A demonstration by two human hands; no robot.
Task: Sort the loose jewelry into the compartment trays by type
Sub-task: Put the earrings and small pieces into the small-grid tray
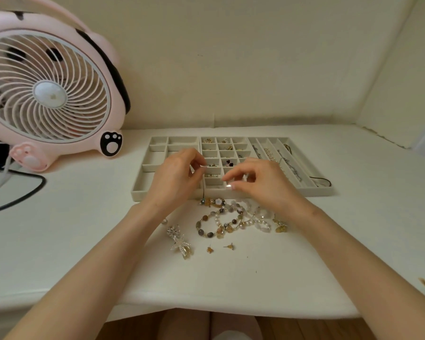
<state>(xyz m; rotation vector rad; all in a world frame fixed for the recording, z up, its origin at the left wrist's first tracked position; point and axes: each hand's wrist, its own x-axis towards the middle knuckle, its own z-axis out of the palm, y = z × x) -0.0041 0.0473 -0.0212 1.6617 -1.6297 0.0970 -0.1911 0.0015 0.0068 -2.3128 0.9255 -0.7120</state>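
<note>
While both of my hands hover over the middle tray (219, 192), the relation that matters is the thin dark cord (203, 191) that hangs from my left hand (177, 175). I pinch it between thumb and fingertips, and it drops straight toward me, so its long axis runs from 12 to 6 o'clock. Its lower end reaches the small flower charms (212, 201) at the far edge of the loose pile on the bench (84, 229). My right hand (258, 182) is just beside, at 3 o'clock from the left one, with fingers curled and thumb close to forefinger. Whether it holds something small I cannot tell.

A cord like this belongs, I think, in the tray with long slots (312, 191), which lies at 2 o'clock from my hands and already keeps chains and a pearl string. The right hand is nearer to it, so the cord should be passed over or carried across the small square cells. It is limp and thin, and it may catch the charms when lifted.

The rest waits at 6 o'clock: bead bracelets (210, 225) of smooth brown and grey stones, pearl ones (258, 223) round and glossy, a starfish clip (180, 241) with a rough sparkling surface, and two small gold studs (229, 246). The trays look soft, like grey velvet.
</note>
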